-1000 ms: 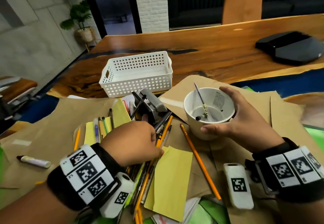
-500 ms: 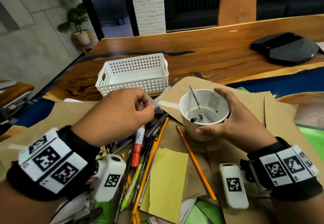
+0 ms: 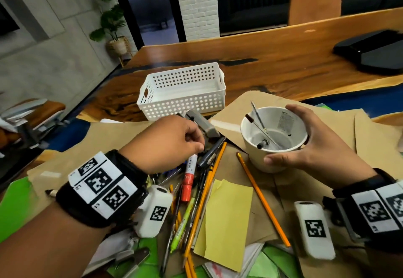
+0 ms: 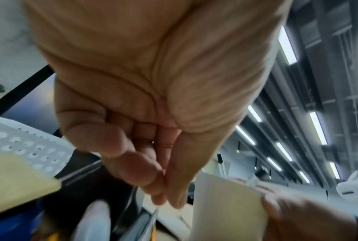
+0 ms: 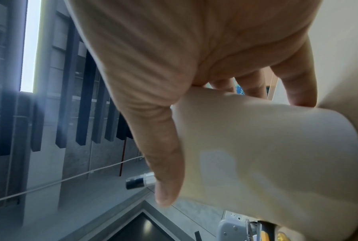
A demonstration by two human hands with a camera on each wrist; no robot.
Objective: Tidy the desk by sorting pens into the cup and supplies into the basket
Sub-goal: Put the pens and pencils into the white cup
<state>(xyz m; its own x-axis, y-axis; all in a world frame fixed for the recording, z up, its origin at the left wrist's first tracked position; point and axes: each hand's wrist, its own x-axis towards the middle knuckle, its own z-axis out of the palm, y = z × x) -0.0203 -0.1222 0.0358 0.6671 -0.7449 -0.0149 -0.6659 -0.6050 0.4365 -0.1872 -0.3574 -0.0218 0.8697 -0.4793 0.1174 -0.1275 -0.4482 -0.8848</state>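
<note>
My right hand (image 3: 281, 134) grips the white cup (image 3: 257, 160) by its side, thumb in front and fingers round the back, holding it tilted just above the brown paper. Two pens (image 3: 260, 123) lean inside it. In the right wrist view the cup (image 5: 277, 154) fills the palm. My left hand (image 3: 199, 144) is down at the pen pile, fingertips pinched together by the white end of a red marker (image 3: 187, 182) and a dark pen (image 3: 212, 152). What they pinch is hidden. The white perforated basket (image 3: 183, 103) stands behind with nothing showing inside.
A grey stapler (image 3: 202, 123) lies between basket and pile. Pencils, a green highlighter (image 3: 183, 225), a yellow sticky pad (image 3: 226, 223) and an orange pencil (image 3: 261, 197) lie on brown paper. A black device (image 3: 370, 51) sits far right on the wooden desk.
The clear pen my left hand lifted toward the cup now leans inside it, beside the first pen. That hand has come back down to the pile. The right hand kept hold of the cup.
</note>
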